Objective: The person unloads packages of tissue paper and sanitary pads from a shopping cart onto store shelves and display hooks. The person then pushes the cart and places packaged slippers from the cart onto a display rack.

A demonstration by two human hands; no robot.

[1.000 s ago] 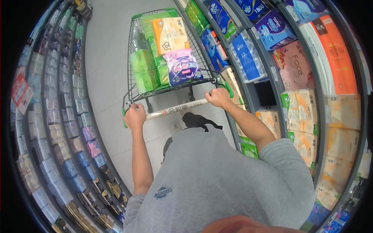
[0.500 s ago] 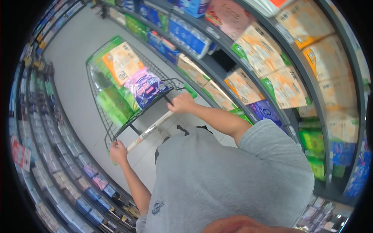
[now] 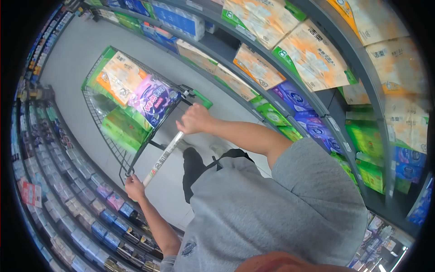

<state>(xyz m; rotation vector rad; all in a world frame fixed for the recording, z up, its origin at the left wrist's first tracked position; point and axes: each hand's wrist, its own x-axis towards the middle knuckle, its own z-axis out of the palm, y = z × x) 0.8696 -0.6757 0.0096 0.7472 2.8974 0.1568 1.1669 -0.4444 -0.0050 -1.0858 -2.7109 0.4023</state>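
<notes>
My left hand (image 3: pixel 134 187) is wrapped round the lower left end of the white cart handle (image 3: pixel 164 156). At the handle's upper right end, my right hand (image 3: pixel 195 119) is closed round the bar, beside a green corner piece. The wire shopping cart (image 3: pixel 103 136) stands tilted to the upper left in the view. In it lie an orange and cream tissue pack (image 3: pixel 121 78), a pink and purple pack (image 3: pixel 155 100) and a green pack (image 3: pixel 124 129). A dark clear-wrapped item (image 3: pixel 103 104) sits at the cart's left side.
Shelves of tissue packs (image 3: pixel 312 54) curve along the right, with blue-purple packs (image 3: pixel 294 96) and green packs (image 3: pixel 366 136) lower down. Shelves of small packets (image 3: pixel 79 181) line the left, with a red and white sign (image 3: pixel 31 194). Grey floor tiles (image 3: pixel 74 50) show beyond the cart.
The cart and its handle have swung to the left in view, and the handle is now steeply slanted. The right shelves have shifted up and left. Both hands stay on the handle.
</notes>
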